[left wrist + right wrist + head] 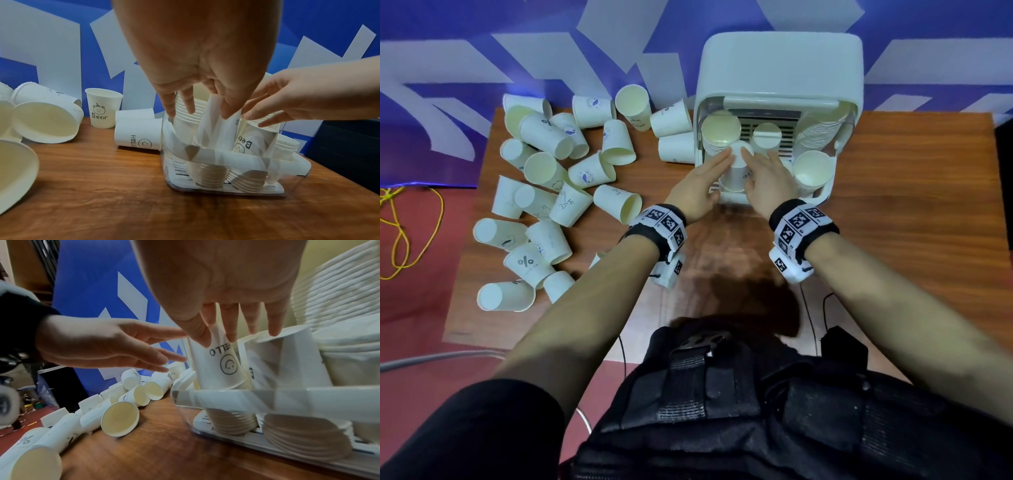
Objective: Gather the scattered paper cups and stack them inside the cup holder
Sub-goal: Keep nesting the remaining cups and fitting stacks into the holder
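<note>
Both hands were at the front of the cup holder (777, 65), which sat at the back of the counter (914, 219). An inverted HELLO cup (218, 363) topped a rim-down stack in the holder's front-left slot. The left hand (697, 190) had its thumb and fingers on that cup's upper wall, nearly straight, more steadying than gripping; whether any finger truly curled round it was hard to tell. The right hand (768, 180) had its fingers spread and straight, thumb and forefinger tips touching the same cup, the others over the neighbouring inverted stack (287, 356). More nested stacks filled the rear slots.

The scattered paper cups (544, 192) lay in a pile on the counter to the left, mostly on their sides, well apart from the hands.

Judgement: the cups looked very light, thin-walled and easy to crush. They would also be stiffer at the rolled rim and base. Best held lightly round the wall near the base, then pressed straight down so they nest without jamming or tipping the stack.
</note>
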The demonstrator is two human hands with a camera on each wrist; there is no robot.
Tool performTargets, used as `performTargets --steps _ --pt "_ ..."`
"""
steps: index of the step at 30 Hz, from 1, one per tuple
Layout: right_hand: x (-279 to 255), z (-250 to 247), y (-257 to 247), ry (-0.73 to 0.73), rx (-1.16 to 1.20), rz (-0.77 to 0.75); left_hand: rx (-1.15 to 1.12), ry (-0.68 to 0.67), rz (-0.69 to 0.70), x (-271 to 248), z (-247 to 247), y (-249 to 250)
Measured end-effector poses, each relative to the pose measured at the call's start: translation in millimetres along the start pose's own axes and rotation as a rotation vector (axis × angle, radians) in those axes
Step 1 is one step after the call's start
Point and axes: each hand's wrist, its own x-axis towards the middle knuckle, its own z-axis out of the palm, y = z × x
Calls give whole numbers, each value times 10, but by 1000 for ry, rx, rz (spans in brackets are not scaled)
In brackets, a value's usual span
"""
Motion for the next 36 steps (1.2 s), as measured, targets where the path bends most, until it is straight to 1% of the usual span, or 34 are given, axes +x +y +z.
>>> performTargets --steps 3,6,8,10,12,14,15,18,20,24,26,29,33,36 --pt "14 -4 -15 -24 16 21 13 -42 -28 -4 -54 24" --pt "48 -69 -40 -37 -27 28 35 -78 -37 -30 -72 90" --pt "73 -139 -72 -40 -77 49 53 -53 -58 -75 -61 117" --pt "75 -181 -135 -5 -60 46 56 11 -121 -149 -65 119" --pt "49 -152 -209 69 -11 -17 49 78 -197 -270 -84 96" --pt "10 -64 -307 124 33 -110 42 138 -233 -430 -129 48" --pt "-10 -13 -369 124 63 -150 49 164 -246 -515 -169 12" --pt "-72 148 -560 65 159 -238 82 210 -319 -756 -289 -146" --pt "-104 243 -676 35 143 -260 80 220 -392 -890 -352 -268" --pt "-72 352 -885 50 124 -314 79 234 -511 -1075 -472 -528" --pt "-16 408 -981 13 159 -314 71 223 -566 -1128 -518 -646" --pt "59 513 -1131 -69 207 -275 49 202 -622 -1174 -567 -795" --pt "151 638 -1321 -212 221 -219 -21 203 -711 -1180 -649 -968" --pt "253 759 -1429 -301 218 -166 -54 185 -740 -1174 -704 -1107"
